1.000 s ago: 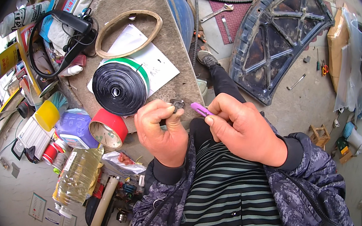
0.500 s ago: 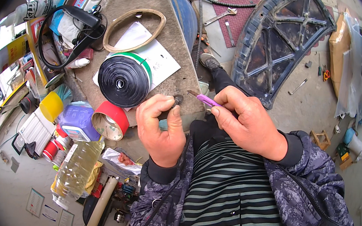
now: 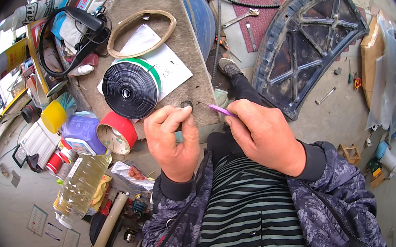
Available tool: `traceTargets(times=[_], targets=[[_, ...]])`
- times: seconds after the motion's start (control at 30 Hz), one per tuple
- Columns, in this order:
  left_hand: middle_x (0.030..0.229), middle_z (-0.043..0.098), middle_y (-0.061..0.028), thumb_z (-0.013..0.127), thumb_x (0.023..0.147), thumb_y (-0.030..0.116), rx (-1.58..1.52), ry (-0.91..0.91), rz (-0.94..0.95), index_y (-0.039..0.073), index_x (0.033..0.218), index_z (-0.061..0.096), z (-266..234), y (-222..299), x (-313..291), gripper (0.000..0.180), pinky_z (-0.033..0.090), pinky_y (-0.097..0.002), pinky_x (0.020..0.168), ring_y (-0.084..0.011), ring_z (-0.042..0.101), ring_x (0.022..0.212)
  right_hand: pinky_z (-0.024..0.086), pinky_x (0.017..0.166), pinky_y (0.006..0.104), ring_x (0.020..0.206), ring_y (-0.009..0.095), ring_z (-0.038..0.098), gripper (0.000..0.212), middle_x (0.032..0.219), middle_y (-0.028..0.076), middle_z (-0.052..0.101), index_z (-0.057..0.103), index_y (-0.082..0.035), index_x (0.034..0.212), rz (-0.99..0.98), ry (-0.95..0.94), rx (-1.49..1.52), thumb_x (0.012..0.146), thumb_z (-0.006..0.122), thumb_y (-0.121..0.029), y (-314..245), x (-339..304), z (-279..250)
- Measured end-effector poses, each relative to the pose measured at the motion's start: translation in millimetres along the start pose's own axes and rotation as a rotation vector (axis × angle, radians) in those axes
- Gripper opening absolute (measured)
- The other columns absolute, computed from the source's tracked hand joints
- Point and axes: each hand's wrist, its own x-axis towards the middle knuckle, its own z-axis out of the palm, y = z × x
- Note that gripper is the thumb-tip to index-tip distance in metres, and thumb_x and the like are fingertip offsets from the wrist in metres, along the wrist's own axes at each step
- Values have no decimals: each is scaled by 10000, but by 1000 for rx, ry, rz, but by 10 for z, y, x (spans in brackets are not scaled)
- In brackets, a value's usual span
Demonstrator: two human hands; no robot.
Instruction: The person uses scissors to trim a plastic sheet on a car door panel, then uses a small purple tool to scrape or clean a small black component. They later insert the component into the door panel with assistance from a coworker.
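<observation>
Between the fingertips of my left hand (image 3: 173,142) is a small dark round piece (image 3: 187,104), pinched at its edge; its kind does not show. My right hand (image 3: 263,138) is closed round a purple utility knife (image 3: 221,110). The thin blade points left, a short way off the dark piece. Beyond my left hand, a black coiled roll of strip (image 3: 130,89) with a green edge lies on the worn tabletop (image 3: 191,80). A red roll of tape (image 3: 129,134) stands at the table's near edge, left of my left hand.
On the table are white papers (image 3: 177,71), an oval tan ring (image 3: 111,44) and a black headset-like band (image 3: 84,18). Lower left stand a bottle of yellowish liquid (image 3: 79,188) and a purple container (image 3: 81,133). A large black ribbed frame (image 3: 308,48) and wrenches (image 3: 242,18) lie at the far right.
Both hands have shifted slightly left. The knife has turned, so its flat side shows less and its blade looks thinner. The dark piece is still in my left fingers.
</observation>
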Motion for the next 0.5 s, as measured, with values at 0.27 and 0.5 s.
traceTargets(times=[0.27, 0.5], targets=[[1111, 731, -114, 872, 939, 49, 9, 34, -146, 66, 1194, 766, 2, 12, -26, 277, 553, -387, 854, -279, 677, 1000, 547, 617, 449, 735, 369, 702, 160, 863, 145, 678, 657, -3, 1082, -58, 45, -52, 969, 768, -26, -34, 52, 17], [1109, 733, -118, 904, 920, 62, -21, 45, -180, 64, 1159, 755, 13, 11, -15, 282, 559, -372, 841, -272, 686, 1001, 546, 601, 387, 719, 261, 696, 224, 849, 62, 626, 642, -47, 1087, -159, 84, -319, 894, 742, -99, 102, -15, 21]])
